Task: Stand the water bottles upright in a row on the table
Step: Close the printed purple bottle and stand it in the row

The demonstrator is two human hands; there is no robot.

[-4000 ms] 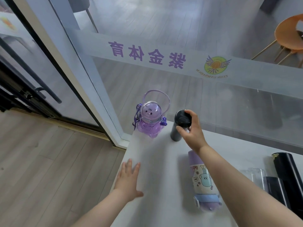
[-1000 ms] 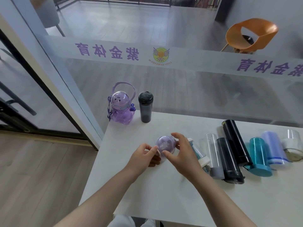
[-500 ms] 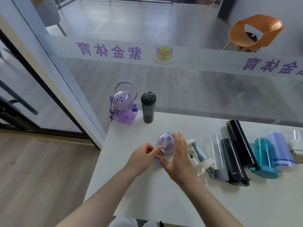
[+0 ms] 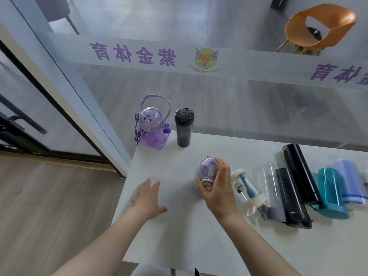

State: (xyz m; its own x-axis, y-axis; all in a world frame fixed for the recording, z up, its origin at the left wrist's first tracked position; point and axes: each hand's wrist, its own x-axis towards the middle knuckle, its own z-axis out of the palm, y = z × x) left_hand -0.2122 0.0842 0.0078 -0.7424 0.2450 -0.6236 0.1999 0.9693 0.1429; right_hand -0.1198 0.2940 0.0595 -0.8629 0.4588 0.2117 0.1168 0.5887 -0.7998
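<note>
A purple bear-shaped bottle [image 4: 152,130] and a dark grey bottle [image 4: 183,128] stand upright at the white table's [image 4: 179,236] far left corner. My right hand [image 4: 218,188] grips a purple dome-lidded bottle [image 4: 206,171], held upright near the table's middle. My left hand [image 4: 148,198] hovers open and flat over the table to its left. Several bottles lie on their sides to the right: a clear one with a white lid [image 4: 246,189], a clear tube [image 4: 271,188], two black ones [image 4: 289,194] [image 4: 300,170], a teal one [image 4: 329,192] and a pale blue one [image 4: 350,182].
A glass wall with purple lettering [image 4: 133,53] runs right behind the table's far edge. A glass door frame [image 4: 79,100] stands at the left. Beyond the glass is an orange chair [image 4: 322,26]. Wooden floor [image 4: 49,206] lies left of the table.
My left hand has let go of the purple dome-lidded bottle and moved left, fingers spread. My right hand still holds the bottle, now alone.
</note>
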